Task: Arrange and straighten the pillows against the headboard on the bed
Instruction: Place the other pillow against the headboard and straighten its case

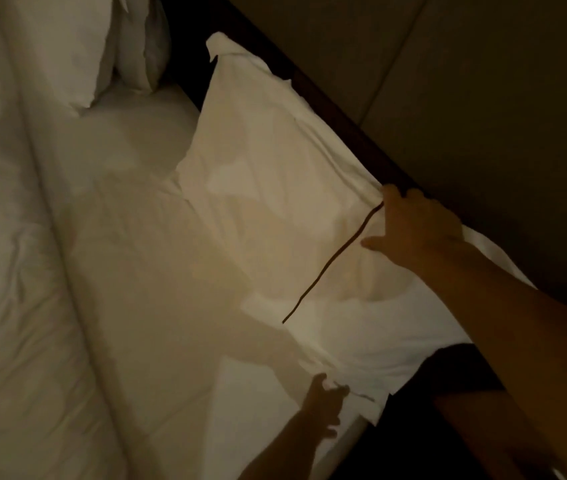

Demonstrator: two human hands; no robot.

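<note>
A large white pillow lies flat on the bed with its long side along the dark wooden headboard rail. My right hand grips the pillow's far edge by the rail, fingers over the top. My left hand pinches the pillow's near corner at the mattress edge. A thin dark cord hangs from my right hand across the pillow. Two more white pillows stand upright at the top left, against the headboard.
A rolled-back white duvet runs down the left side. The bare white sheet lies between duvet and pillow. A padded wall panel rises behind the rail. Dark floor lies below the mattress edge.
</note>
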